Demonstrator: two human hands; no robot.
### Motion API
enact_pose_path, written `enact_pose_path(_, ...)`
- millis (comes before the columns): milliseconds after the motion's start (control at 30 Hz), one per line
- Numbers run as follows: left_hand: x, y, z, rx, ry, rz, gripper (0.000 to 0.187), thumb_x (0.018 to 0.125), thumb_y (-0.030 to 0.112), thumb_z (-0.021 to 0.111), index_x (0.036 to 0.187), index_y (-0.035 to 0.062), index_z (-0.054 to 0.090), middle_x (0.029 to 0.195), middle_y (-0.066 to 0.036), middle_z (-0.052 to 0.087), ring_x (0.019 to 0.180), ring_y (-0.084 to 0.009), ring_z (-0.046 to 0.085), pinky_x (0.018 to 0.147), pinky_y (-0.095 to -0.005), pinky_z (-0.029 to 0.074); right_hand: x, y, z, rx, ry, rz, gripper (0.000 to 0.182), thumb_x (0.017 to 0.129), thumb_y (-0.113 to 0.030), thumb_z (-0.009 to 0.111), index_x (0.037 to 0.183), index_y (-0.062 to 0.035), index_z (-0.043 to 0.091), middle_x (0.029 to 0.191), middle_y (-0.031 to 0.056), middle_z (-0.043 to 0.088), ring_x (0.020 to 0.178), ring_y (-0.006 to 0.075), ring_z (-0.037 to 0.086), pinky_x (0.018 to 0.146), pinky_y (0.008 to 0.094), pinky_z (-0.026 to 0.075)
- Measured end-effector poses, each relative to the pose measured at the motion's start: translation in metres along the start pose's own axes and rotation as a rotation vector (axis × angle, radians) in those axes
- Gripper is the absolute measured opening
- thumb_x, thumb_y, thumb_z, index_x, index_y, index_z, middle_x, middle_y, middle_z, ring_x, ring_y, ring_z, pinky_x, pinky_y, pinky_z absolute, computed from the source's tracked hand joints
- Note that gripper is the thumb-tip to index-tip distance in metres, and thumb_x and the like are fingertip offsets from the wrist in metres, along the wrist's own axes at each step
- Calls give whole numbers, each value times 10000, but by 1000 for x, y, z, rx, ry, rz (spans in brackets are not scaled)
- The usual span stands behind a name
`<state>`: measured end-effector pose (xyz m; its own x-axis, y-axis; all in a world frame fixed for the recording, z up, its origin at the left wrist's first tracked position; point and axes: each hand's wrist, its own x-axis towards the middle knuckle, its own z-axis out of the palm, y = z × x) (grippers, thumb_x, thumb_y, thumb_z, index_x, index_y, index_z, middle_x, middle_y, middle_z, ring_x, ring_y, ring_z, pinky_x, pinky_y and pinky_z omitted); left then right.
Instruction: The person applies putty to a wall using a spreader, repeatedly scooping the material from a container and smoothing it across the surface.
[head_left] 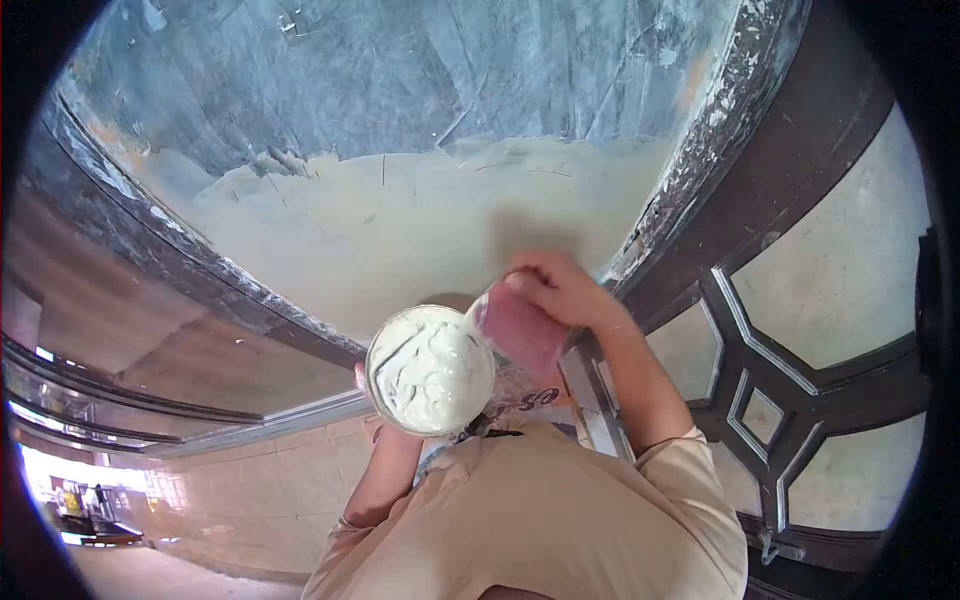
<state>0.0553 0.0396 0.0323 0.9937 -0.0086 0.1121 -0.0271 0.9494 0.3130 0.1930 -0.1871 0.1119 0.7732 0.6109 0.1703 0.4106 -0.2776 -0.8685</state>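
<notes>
A round tub of white putty [430, 370] is in front of my torso, its thick paste ridged and smeared. My left hand [361, 377] supports it from beneath and the side; most of that hand is hidden by the tub. In my right hand [557, 287] is a flat pink putty spreader [525, 325], gripped along its upper edge with the thumb on its face. White paste shows on the spreader's left edge, which meets the tub's right rim. The spreader looks slightly blurred.
Ahead is a wall panel [390, 210], pale below and blue-grey above, framed by dark, paint-spattered trim [700, 150]. A dark door with pale panes [840, 390] stands at right. Tiled wall [250, 490] runs along the lower left.
</notes>
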Motion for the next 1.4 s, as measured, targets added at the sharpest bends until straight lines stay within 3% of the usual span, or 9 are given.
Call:
enact_pose_path(267,-2,22,3,68,-125,54,930,762,750,448,1419,96,367,1443,-169,382,1296,-383,405,1062,-547,365,-9,48,-16,-15,66,-69,213,938,-244,555,899,-37,583,653,24,523,578,109,468,548,279,400)
enact_pose_path(367,-3,18,11,96,31,32,885,767,725,485,1403,114,400,1433,-146,403,1275,-368,431,1048,-558,377,-10,36,-16,811,304,257,327,962,-385,485,878,-75,545,575,4,443,435,92,383,451,264,327)
enact_pose_path(433,-4,16,3,75,42,40,889,770,724,484,1409,114,391,1440,-145,396,1278,-367,429,1048,-556,377,-15,26,-8,1374,-28,222,418,965,-515,390,870,-125,508,527,-23,361,344,73,284,391,252,256)
enact_pose_path(567,-4,12,-8,79,49,22,892,772,731,471,1410,113,390,1443,-145,393,1268,-360,443,1041,-547,389,-11,25,4,1487,-170,207,424,968,-528,372,875,-137,507,502,-32,324,330,82,276,377,242,252)
enact_pose_path(833,4,-5,8,37,2,-25,948,760,765,439,1403,72,382,1418,-159,419,1245,-345,467,1037,-505,400,2,19,39,883,41,344,313,963,-405,503,836,-119,499,554,-27,392,436,83,342,426,246,285)
enact_pose_path(900,4,-8,17,73,120,-11,944,755,763,450,1398,74,391,1411,-160,426,1245,-339,467,1034,-499,402,10,32,45,253,19,-69,308,950,-353,544,891,-51,560,723,-1,527,588,123,481,536,293,425)
enact_pose_path(1033,0,-5,11,67,48,-38,930,765,757,436,1398,78,390,1414,-160,423,1256,-340,457,1046,-499,389,4,35,18,60,50,159,299,930,-316,573,862,-26,557,736,51,543,679,131,487,635,313,436)
enact_pose_path(1233,-1,-7,6,-6,43,-43,902,786,749,387,1423,111,363,1450,-143,387,1294,-341,420,1079,-496,345,7,20,39,92,35,-47,261,909,-288,588,877,-29,573,703,97,543,666,162,522,634,320,449)
enact_pose_path(1400,-2,-7,6,39,4,-32,902,790,746,381,1426,108,357,1452,-147,384,1292,-344,421,1069,-494,359,7,22,25,37,68,82,266,920,-261,577,813,-22,531,683,-3,480,665,84,439,590,272,395)
